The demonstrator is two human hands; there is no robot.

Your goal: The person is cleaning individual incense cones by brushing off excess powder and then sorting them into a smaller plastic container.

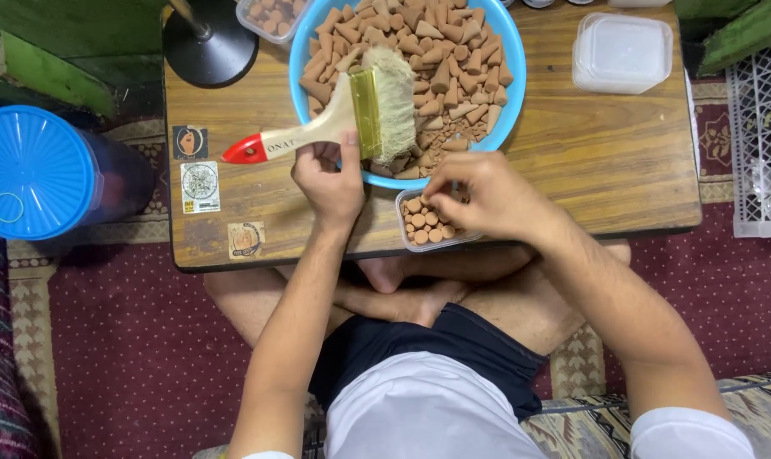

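Crossed bare legs and dark shorts fill the bottom of the head view, with both forearms reaching up from them onto a low wooden tabletop (623,161) that carries three stickers at its left end. Up there the left hand (330,183) rests at the near rim of a wide blue plastic bowl (513,81), thumb and fingers closed on the base of a wide flat paintbrush with a pale wooden handle, red tip, brass ferrule and frayed light bristles (351,115); the brush lies tilted across the bowl's near left edge, bristles resting on a heap of small brown clay-coloured cones (441,59) that fills the bowl. Just beside it, the right hand (487,195) hovers over a small clear plastic box of the same cones standing upright in rows (428,225), which sits at the near edge of the tabletop; its fingertips are pinched together above the box, though whether a cone is between them cannot be told. At the far right corner sits an empty clear plastic lidded container (621,51). A black round lamp base (209,47) stands at the far left corner, and a blue ribbed plastic lid on a dark tub (33,170) rests on the patterned red carpet to the left
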